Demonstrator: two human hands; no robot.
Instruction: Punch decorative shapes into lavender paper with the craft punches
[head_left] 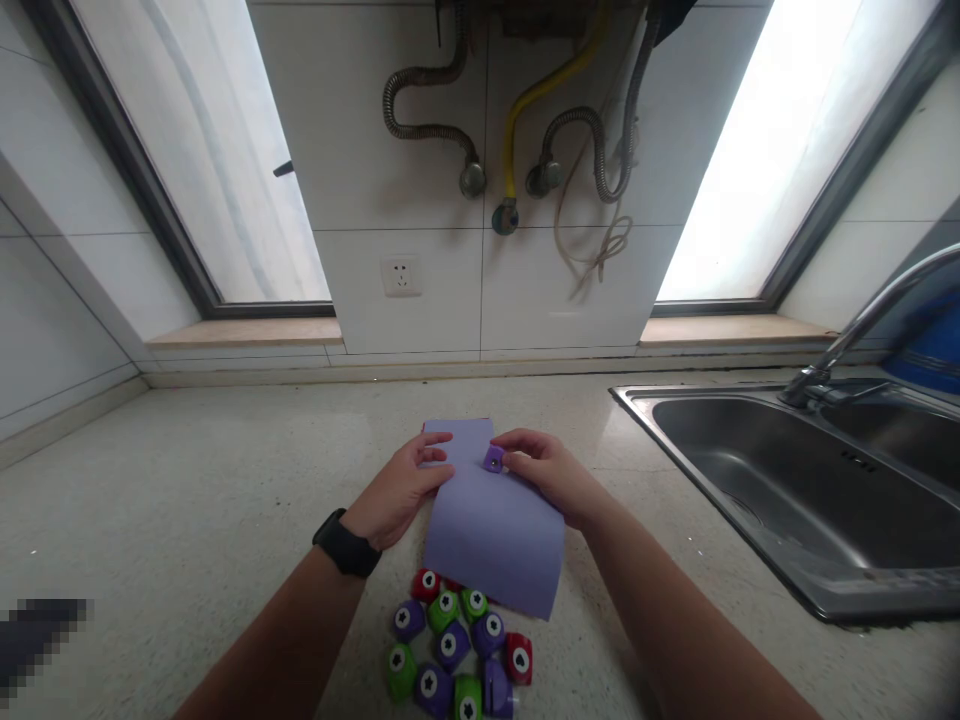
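Observation:
A lilac sheet of paper (495, 540) lies on the countertop, its near end curving up over several small craft punches. Between the thumb and fingers of my right hand (547, 470) is a small purple craft punch (493, 459), at the paper's upper part. Whether the paper sits inside its slot I cannot tell. My left hand (409, 485) is at the sheet's left edge, fingers apart and fingertips over the paper. Nearer to me stands a cluster of red, green and purple punches, among them a green punch (401, 671) and a red punch (519, 658).
A steel sink (750, 480) with a curved faucet (862, 320) is set into the speckled countertop (225, 520) at the right. Behind, the tiled wall carries a socket (401, 276), metal hoses and a yellow pipe (514, 130). A blue container (930, 345) stands at the far right.

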